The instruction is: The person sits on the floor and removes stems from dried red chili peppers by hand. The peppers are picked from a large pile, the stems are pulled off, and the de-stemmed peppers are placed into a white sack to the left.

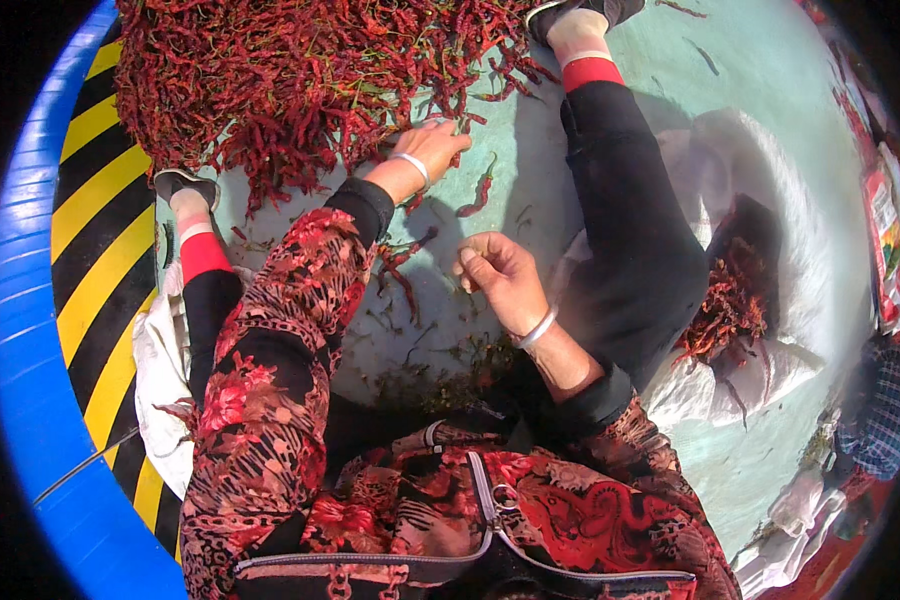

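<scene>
My left hand (425, 152) reaches over the near edge of a large heap of dried red chili peppers (285, 82). A red chili (456, 159) shows just under its bent fingers; whether they grip it is hidden. Nearer to me is my right hand (504, 279), its fingers curled in and the thumb against them, with nothing visible in it. One loose chili with a stem (482, 189) lies between the hands on the pale green floor (521, 217). More loose chilies (399, 276) lie below my left wrist. Broken stems and bits (450, 371) litter the floor before my lap.
My outstretched legs (619, 180) flank the work area. At right, a white woven sack (787, 300) has dried chilies (731, 307) at its mouth. Another white sack (161, 375) lies by my left leg. A black-and-yellow striped border (101, 225) and blue edge (26, 300) run along the left.
</scene>
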A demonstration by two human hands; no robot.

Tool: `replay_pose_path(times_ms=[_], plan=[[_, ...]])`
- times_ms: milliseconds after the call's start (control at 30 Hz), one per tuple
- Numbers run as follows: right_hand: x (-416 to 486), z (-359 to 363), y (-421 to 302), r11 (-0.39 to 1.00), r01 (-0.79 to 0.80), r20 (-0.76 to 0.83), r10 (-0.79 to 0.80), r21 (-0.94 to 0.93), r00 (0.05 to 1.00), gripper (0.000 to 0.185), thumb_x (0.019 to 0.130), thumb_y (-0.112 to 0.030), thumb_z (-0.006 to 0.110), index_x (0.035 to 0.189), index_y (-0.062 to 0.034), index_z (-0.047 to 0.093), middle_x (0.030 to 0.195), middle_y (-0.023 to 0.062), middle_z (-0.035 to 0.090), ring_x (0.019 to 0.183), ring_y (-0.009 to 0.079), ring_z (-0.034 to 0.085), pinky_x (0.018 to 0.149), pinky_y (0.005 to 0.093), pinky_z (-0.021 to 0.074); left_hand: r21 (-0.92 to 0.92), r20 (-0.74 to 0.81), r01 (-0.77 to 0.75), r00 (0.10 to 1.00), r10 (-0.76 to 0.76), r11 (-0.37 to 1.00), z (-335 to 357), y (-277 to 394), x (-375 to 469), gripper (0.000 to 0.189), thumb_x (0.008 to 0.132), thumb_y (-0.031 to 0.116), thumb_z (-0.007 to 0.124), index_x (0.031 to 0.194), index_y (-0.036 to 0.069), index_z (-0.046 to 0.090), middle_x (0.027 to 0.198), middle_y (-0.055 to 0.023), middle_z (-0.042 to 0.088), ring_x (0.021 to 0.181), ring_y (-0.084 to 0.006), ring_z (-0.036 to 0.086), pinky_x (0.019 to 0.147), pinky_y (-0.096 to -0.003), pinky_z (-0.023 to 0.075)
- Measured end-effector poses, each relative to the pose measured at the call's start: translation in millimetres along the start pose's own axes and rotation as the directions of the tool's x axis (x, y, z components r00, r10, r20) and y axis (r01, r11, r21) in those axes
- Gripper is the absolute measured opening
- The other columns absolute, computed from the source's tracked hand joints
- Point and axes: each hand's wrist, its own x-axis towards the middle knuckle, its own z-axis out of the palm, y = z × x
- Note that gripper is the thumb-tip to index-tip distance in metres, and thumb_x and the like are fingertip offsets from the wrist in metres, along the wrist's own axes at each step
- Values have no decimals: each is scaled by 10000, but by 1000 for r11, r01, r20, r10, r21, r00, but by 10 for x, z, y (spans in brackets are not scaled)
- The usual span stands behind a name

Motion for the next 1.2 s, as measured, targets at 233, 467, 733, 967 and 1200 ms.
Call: replay_pose_path(times_ms=[233, 467, 733, 967, 1200], plan=[[16, 17, 114, 999, 12, 50, -10, -45, 999, 71, 841, -67, 504, 842, 1, 526, 656, 11, 540, 536, 57, 456, 485, 192, 374, -180, -267, 9, 962, -58, 984, -309, -49, -572, 270, 669, 51, 584, 913, 164, 585, 880, -62, 495, 876, -272, 486, 726, -369, 430], [27, 293, 239, 988, -145, 96, 150, -62, 984, 176, 812, -147, 573, 909, -6, 530, 727, 12, 545, 562, 63, 469, 470, 189, 375, -783, -236, 100, 865, -443, 614, -558, -136, -1195, 277, 659, 25, 673, 926, 73, 616, 889, -54, 568, 832, -184, 547, 719, -296, 456], [188, 444, 272, 996, 29, 86, -22, -81, 996, 219, 765, -154, 643, 929, -33, 563, 755, -24, 555, 624, 45, 471, 489, 178, 380, -991, 135, 131, 885, -445, -38, -399, 617, -1763, 153, 766, 87, 606, 896, 9, 594, 711, 37, 537, 598, -39, 455, 499, -179, 349], [318, 358, 524, 966, 119, 65, -106, -228, 992, 151, 754, -104, 648, 808, -17, 537, 686, -2, 541, 572, 60, 489, 500, 194, 410, -986, 150, 169, 867, -476, -3, 34, 624, -1820, 120, 763, 87, 602, 830, -12, 598, 693, -9, 563, 611, -65, 495, 534, -230, 415], [251, 350, 406, 995, -59, 116, 68, -77, 991, 144, 767, -86, 627, 854, 7, 560, 667, 22, 564, 546, 70, 503, 498, 187, 417, -976, 76, 184, 793, -604, 119, 70, 657, -1938, 154, 792, 148, 603, 832, -1, 596, 658, 20, 550, 593, -47, 477, 526, -209, 395]])
